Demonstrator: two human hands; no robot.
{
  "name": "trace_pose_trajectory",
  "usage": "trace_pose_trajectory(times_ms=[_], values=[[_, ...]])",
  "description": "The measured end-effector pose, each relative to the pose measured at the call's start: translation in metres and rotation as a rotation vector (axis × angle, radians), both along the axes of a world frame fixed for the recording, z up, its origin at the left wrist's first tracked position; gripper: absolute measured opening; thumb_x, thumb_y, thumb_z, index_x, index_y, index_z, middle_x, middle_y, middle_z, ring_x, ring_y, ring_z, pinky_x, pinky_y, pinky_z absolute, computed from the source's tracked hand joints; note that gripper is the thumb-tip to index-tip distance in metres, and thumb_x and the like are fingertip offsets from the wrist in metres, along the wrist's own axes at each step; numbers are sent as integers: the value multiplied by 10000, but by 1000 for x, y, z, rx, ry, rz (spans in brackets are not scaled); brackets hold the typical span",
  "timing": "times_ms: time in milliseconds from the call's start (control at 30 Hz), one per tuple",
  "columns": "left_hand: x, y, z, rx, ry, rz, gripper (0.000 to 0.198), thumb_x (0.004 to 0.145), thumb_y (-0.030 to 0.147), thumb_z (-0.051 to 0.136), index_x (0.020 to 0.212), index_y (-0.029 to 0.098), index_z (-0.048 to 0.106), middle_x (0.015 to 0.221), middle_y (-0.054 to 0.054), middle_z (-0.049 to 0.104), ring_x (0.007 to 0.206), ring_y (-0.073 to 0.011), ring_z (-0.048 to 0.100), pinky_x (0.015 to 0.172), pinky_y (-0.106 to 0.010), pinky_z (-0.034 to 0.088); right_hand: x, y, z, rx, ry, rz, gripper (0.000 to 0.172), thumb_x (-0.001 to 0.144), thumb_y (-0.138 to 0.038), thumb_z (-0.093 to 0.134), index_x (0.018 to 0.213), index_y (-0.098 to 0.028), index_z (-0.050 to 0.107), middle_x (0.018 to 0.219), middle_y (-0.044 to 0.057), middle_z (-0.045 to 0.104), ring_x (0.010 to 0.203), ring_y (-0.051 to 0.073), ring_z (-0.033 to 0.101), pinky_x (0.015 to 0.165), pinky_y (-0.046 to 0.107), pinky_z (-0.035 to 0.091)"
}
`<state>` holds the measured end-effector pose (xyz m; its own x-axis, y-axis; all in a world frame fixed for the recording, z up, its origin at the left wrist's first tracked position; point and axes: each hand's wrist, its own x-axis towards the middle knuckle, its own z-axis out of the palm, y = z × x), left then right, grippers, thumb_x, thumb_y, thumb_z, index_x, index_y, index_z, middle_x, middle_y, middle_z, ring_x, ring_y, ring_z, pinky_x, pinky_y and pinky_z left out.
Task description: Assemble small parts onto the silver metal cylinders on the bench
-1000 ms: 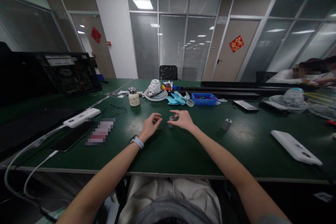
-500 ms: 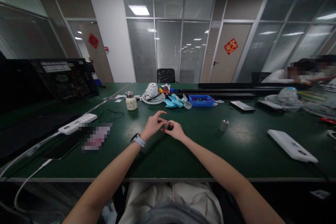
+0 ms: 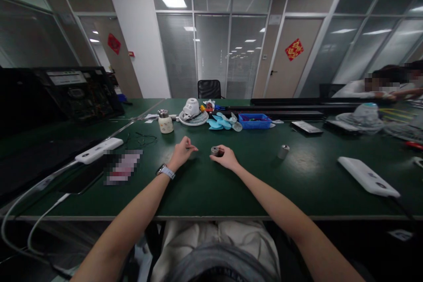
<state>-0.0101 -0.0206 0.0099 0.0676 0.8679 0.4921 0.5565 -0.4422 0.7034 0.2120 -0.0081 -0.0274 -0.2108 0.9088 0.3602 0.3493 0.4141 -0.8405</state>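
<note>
My right hand grips one cylinder; left hand, left of it, pinched, contents unclear; spare cylinder, right of it, untouched

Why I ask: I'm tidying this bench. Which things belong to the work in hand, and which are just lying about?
In hand: small metal cylinder, gripped by the right hand; left hand, fingers pinched, beside it.
Lying about: second cylinder, white jar, fan grille, blue fan blades, blue tray, white power bank.

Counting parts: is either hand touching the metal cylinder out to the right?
No, that metal cylinder sits alone on the table, clear of the right hand.
</note>
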Motion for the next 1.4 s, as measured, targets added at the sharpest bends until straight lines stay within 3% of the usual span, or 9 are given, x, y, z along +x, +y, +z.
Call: trace_pose_trajectory(times_ms=[133,367,600,767,1067,1167,1267,1400], values=[[-15,0,-14,-76,129,-43,257,728,315,663,845,235,449,785,7,739,775,-188,692,725,-294,489,15,-2,5,-36,-3,-16,345,644,-318,752,947,-196,642,929,51,701,856,178,652,851,362,490],[-3,3,-21,-101,156,-89,300,735,341,667,982,235,535,819,2,742,812,-192,692,770,-310,505,18,-4,9,-53,-12,-15,370,648,-334,759,964,-186,636,919,55,696,837,171,649,828,347,497],[-7,8,-23,-110,13,85,240,844,370,525,1004,200,575,890,-61,728,779,-190,689,728,-302,514,14,-2,10,-104,36,-86,501,559,-428,809,935,-170,601,896,67,690,779,162,646,746,322,522],[-8,11,-24,-135,-34,98,252,861,353,474,1013,176,570,920,-88,717,758,-181,685,711,-301,519,18,2,12,-179,124,-52,421,556,-386,816,855,-163,622,904,68,700,821,166,657,780,325,526],[-7,9,-23,-124,5,103,270,859,376,472,1009,179,578,883,-79,710,780,-185,676,726,-300,517,31,2,16,-171,73,9,479,570,-348,825,1000,-175,704,923,71,708,854,181,646,822,339,514],[-7,8,-22,-130,16,102,269,862,372,470,1017,181,578,892,-76,707,767,-180,672,723,-299,515,30,6,16,-267,193,12,382,633,-302,794,975,-157,703,928,66,706,872,179,644,862,342,502],[-7,8,-22,-128,22,99,266,864,363,465,1026,183,577,894,-74,705,752,-177,668,719,-302,516,29,6,21,-483,478,66,204,765,-236,688,951,-152,674,933,65,705,871,173,655,872,336,502],[-8,9,-22,-109,26,91,258,861,358,469,1015,185,582,888,-70,707,774,-181,670,738,-311,517,31,-3,35,-738,836,177,133,900,-212,503,1012,-205,575,1012,55,692,902,160,667,833,351,528]])
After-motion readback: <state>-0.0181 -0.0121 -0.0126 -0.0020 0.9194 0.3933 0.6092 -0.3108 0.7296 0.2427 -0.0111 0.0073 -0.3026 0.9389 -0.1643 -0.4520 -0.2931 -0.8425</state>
